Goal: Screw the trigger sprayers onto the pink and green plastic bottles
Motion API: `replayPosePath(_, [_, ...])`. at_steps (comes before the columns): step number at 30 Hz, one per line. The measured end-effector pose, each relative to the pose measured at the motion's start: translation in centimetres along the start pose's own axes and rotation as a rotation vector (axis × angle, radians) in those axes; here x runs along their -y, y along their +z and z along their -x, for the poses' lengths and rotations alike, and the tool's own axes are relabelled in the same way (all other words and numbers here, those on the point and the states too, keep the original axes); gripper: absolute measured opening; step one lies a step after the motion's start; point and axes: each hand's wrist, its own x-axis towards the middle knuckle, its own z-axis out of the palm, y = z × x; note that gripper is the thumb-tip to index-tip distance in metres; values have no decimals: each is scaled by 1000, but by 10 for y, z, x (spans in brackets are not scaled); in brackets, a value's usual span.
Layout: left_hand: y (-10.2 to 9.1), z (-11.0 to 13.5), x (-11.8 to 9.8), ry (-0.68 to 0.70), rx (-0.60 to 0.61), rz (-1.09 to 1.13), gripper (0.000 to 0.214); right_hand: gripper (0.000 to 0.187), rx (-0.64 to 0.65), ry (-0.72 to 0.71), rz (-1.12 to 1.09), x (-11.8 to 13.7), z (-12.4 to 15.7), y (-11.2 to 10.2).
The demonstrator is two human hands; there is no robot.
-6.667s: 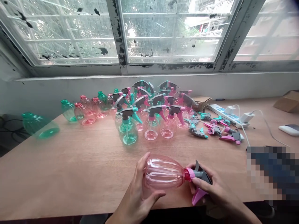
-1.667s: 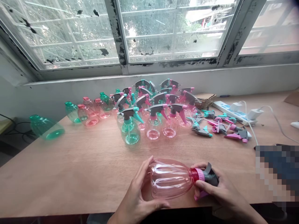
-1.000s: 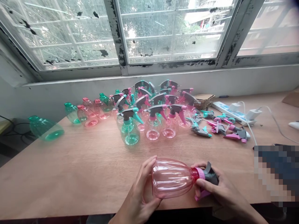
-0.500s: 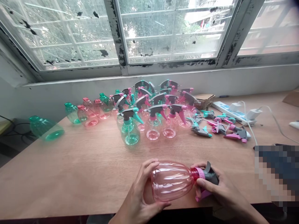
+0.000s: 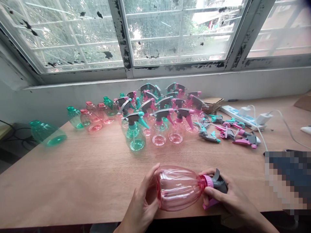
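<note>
A clear pink bottle (image 5: 178,187) lies sideways above the table's front edge, its neck pointing right. At its base, my left hand (image 5: 143,197) is curled round the bottom end, touching it with the fingertips and thumb side. My right hand (image 5: 225,194) is closed round a grey and pink spray head (image 5: 218,183), whose pink collar sits on the bottle's neck. The trigger is partly hidden by the fingers. Straight ahead stand several spray bottles (image 5: 159,132) in pink and green with their spray heads on.
Open-necked bottles (image 5: 91,121) stand at the left, with a green bottle (image 5: 47,134) by the table's left edge. Loose spray heads (image 5: 227,131) lie right of the group, near a white power strip (image 5: 239,116) with cables. A pixelated patch covers the right front.
My left hand has shifted its hold at the bottle's base, with its thumb drawn back from the underside. The bottle has turned slightly about its length; my right hand stays on the spray head.
</note>
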Motion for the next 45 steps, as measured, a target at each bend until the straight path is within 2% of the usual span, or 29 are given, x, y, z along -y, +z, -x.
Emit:
replayPosePath(1, [0,0,-1,0,9,-15,64,44,-4,-3,-4,0,0,0])
replayPosePath(4, [-2,0,-5,8,42,-102,105,45,-12,-4,-2,-1,1,0])
replayPosePath(6, [-3,-1,-7,10,61,-144,116,45,-10,5,-5,-2,1,-1])
replayPosePath(12, [-3,0,-2,54,42,-220,84,46,10,24,-48,-1,0,-1])
replayPosePath(17, [-3,2,-4,22,68,-183,123,47,11,13,-78,-3,0,-1])
replayPosePath(19, [-3,1,-7,23,88,-172,117,46,6,6,-87,-4,0,-1])
replayPosePath(23, [-3,1,-10,48,62,-227,87,45,-23,18,-87,-4,-1,-1])
replayPosePath(25, [-2,1,-10,60,56,-241,82,44,-19,21,-97,-3,-1,0])
replayPosePath(30, [1,2,-12,25,43,-234,114,40,-26,15,-110,-4,0,0])
replayPosePath(37, [0,0,-18,26,13,-294,81,40,-61,29,-108,-4,2,-1])
replayPosePath(39, [1,-1,-18,18,3,-277,82,40,-52,23,-96,-4,2,-1])
replayPosePath(45, [5,-4,-16,-4,-9,-236,101,42,-55,37,-49,-4,3,-1])
